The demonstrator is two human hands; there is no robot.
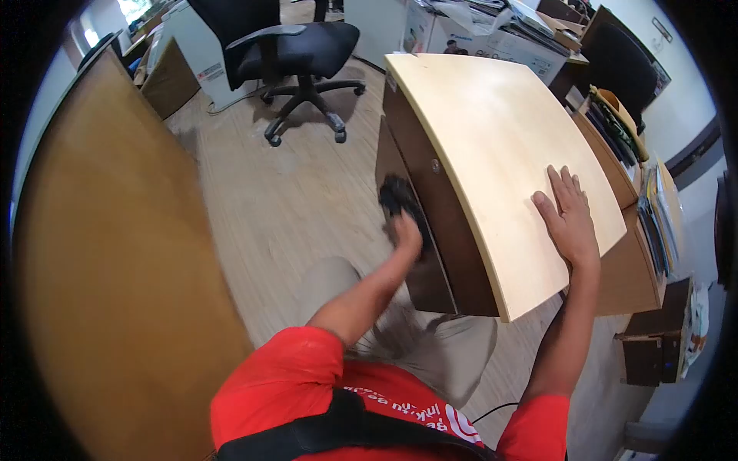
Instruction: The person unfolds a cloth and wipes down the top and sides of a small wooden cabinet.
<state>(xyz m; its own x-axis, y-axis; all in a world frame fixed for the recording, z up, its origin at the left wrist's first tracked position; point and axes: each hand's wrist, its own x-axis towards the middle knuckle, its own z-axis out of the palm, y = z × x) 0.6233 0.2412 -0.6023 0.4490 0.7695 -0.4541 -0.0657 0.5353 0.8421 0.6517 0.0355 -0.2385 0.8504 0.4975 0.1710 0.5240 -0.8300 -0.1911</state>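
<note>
A small cabinet (500, 123) with a light wood top and dark brown drawer fronts stands before me. My left hand (407, 232) is closed on a black cloth (395, 192), held against the lower drawer front (430, 269). Motion blurs the cloth and hides its exact shape. On the cabinet top, near its right edge, my right hand (570, 217) lies flat with the fingers stretched out. It holds nothing. A round lock (435, 164) shows on the upper drawer front.
A tall wooden panel (115, 230) runs along my left. Beyond the cabinet, a black office chair (300, 58) stands on the wood-look floor (269, 200). Stacked boxes and papers (492, 42) are behind it. To the right, shelves hold folders (661, 215).
</note>
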